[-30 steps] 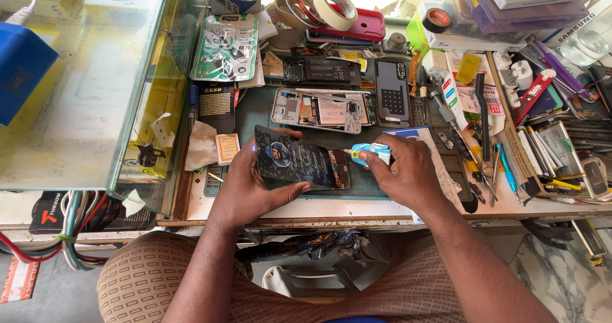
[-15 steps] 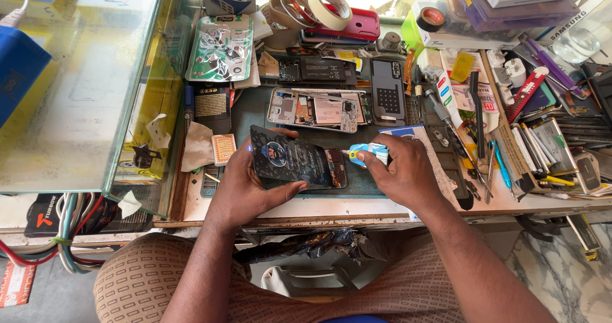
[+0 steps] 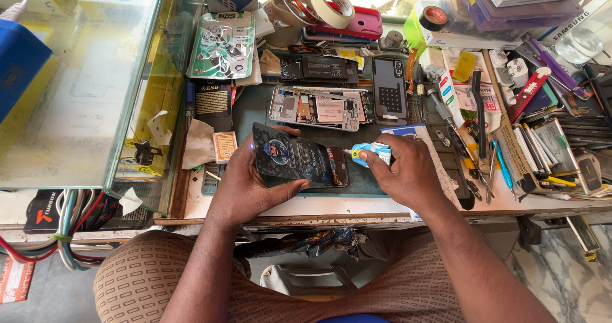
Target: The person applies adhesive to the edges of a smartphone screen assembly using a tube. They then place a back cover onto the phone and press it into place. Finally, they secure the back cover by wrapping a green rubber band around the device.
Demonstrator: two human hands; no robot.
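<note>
On the table (image 3: 210, 202), near its front edge, the person works with both hands; I stand beside and see this:

Left hand (image 3: 245, 183): the grip is closed on a dark phone (image 3: 296, 162), thumb under the lower edge, fingers behind the left end.
Dark phone: it lies almost flat and a little tilted, just above the green mat (image 3: 255, 106), between the two hands.
Right hand (image 3: 405, 173): the grip is closed around a small blue tool (image 3: 370, 153); its light-coloured tip points left and comes to the right end of the phone. If it really touches, I cannot tell.
Behind the hands: an opened phone body (image 3: 315, 108) with its inner parts showing lies on the mat, and a dark panel with small squares (image 3: 390, 97) is just beside it on the right.
Further back: rolls of tape (image 3: 319, 1) and a red case (image 3: 357, 23).
Right side of the table: tweezers, screwdrivers and other small tools (image 3: 484, 125) lie close together.
Left side: a glass case (image 3: 83, 74) stands on the table, and a white folded cloth (image 3: 199, 146) lies near it.
</note>
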